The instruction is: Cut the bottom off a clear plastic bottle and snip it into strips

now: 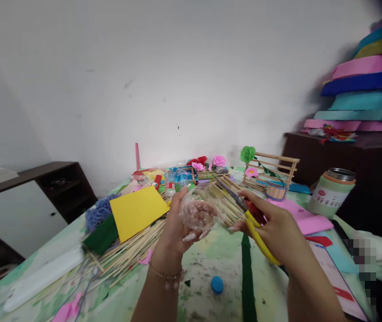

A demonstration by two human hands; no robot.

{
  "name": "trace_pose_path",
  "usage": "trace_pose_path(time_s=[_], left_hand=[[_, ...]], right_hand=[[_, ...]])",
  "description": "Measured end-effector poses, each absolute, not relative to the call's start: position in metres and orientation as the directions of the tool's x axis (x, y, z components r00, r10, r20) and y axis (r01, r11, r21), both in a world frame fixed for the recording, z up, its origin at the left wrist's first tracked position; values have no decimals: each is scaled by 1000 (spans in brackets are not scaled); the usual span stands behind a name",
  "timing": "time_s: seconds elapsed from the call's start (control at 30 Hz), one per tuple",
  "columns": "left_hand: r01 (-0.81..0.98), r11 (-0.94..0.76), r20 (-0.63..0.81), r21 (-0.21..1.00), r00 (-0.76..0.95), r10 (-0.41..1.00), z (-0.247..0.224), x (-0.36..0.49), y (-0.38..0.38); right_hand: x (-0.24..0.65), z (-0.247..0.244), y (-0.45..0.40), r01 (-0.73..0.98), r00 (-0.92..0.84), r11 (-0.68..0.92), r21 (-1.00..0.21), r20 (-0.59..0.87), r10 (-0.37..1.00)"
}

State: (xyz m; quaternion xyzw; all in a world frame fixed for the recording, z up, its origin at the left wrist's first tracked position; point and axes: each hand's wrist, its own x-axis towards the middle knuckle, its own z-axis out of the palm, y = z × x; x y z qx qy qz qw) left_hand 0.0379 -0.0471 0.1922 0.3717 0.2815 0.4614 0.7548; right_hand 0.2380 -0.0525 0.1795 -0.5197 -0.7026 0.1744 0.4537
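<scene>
My left hand (176, 223) is wrapped round a clear plastic bottle piece (199, 208), its round end turned toward me. Close beside it, my right hand (271, 219) grips a pair of scissors (256, 235) with yellow handles. The grey blades point up and to the left, past the plastic. Clear plastic also reaches toward my right fingertips; whether they touch it I cannot tell. Below the hands a blue bottle cap (217, 285) lies on the table, left of a dark green strip (248, 277).
Thin wooden sticks (133, 250), a yellow sheet (139, 212) and blue yarn (100, 212) lie to the left. Plastic bottles (182, 177) and paper flowers (219, 161) are at the back. A small stick fence (274, 163), a green jar (332, 192) and a phone-like screen (328, 273) stand or lie right.
</scene>
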Motion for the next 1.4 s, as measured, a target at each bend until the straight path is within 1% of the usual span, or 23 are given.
trace_pose_path(time_s=[0.17,0.23,0.27,0.3,0.37,0.4,0.43,0.47,0.5,0.53,0.6,0.67,0.73,0.83,0.9,1.03,1.23,1.4], left_hand=[[-458,351,-108,817,476,873,196,37,-45],[-476,308,-70,824,454,888,194,38,-44],[-498,252,-29,830,412,911,192,39,-43],[-517,160,31,841,341,939,190,40,-43],[-493,-134,228,860,134,965,185,42,-45],[-426,-304,346,852,22,938,183,43,-46],[-322,-451,456,832,-67,888,181,43,-47],[-204,-562,546,802,-130,827,180,43,-48],[-95,-629,611,772,-166,774,179,43,-49],[-9,-661,649,750,-181,739,179,42,-50],[87,-682,685,726,-182,705,179,39,-51],[114,-691,699,714,-187,690,180,37,-52],[126,-695,705,708,-193,683,181,36,-52],[148,-700,715,699,-184,675,178,35,-52],[175,-713,734,679,-170,658,175,34,-50],[240,-726,763,644,-133,633,169,31,-45],[268,-697,742,665,-130,658,171,29,-46],[227,-653,686,723,-121,717,173,29,-49]], right_hand=[[237,175,-43,410,-58,491,-769,515,855],[235,173,-43,348,-43,525,-776,547,836],[234,173,-44,318,-32,534,-783,554,832],[234,173,-45,289,-21,537,-792,556,831],[236,172,-46,249,-26,533,-808,545,838],[237,171,-46,245,-39,534,-809,542,840],[240,171,-46,251,-62,535,-807,538,841],[243,171,-46,262,-97,536,-802,531,842],[245,171,-46,268,-136,540,-798,524,841],[247,172,-47,266,-176,546,-794,517,838],[250,173,-48,241,-239,551,-799,502,831],[250,174,-51,221,-258,534,-816,479,839],[249,174,-52,246,-275,503,-828,438,856],[250,174,-52,303,-344,496,-814,392,853],[251,172,-50,315,-382,511,-800,386,840],[255,166,-45,310,-398,548,-777,417,817],[256,168,-47,317,-403,570,-758,437,804],[258,175,-52,351,-414,580,-735,434,800]])
